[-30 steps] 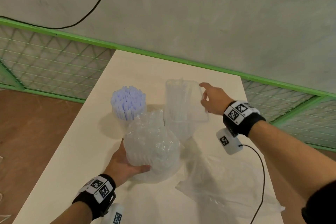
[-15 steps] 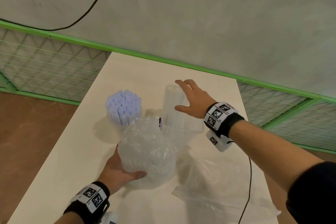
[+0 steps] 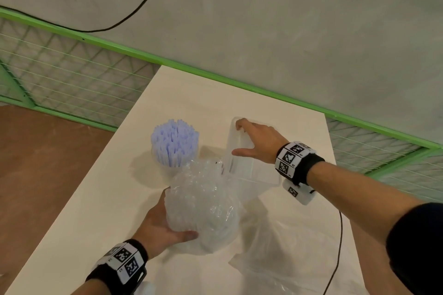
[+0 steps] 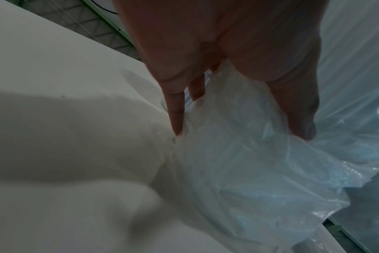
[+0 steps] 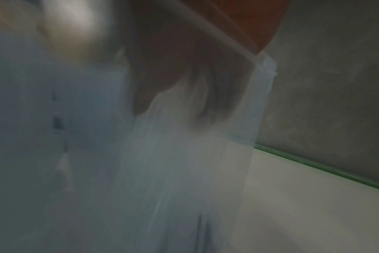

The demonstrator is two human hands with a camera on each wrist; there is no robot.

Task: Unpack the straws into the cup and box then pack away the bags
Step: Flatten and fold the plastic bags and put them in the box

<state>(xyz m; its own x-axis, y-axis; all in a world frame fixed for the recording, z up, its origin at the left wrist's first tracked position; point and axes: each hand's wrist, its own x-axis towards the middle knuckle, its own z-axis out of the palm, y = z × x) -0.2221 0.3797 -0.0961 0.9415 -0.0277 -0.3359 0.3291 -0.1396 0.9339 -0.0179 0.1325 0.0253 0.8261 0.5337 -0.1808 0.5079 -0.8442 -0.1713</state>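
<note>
Centrally, the left hand point(image 3: 160, 227) cups a crumpled bag point(image 3: 203, 206), hiding whatever it contains. Above right, the right hand point(image 3: 257, 143) grips the clear box point(image 3: 254, 170) rim; the blurred wrist view seemingly shows fingers point(image 5: 208, 101) inside. Straws point(image 3: 175, 145) stand left.

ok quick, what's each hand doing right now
left hand: holding the crumpled plastic bag, thumb curled round it.
right hand: fingers hooked over the clear box rim.
</note>
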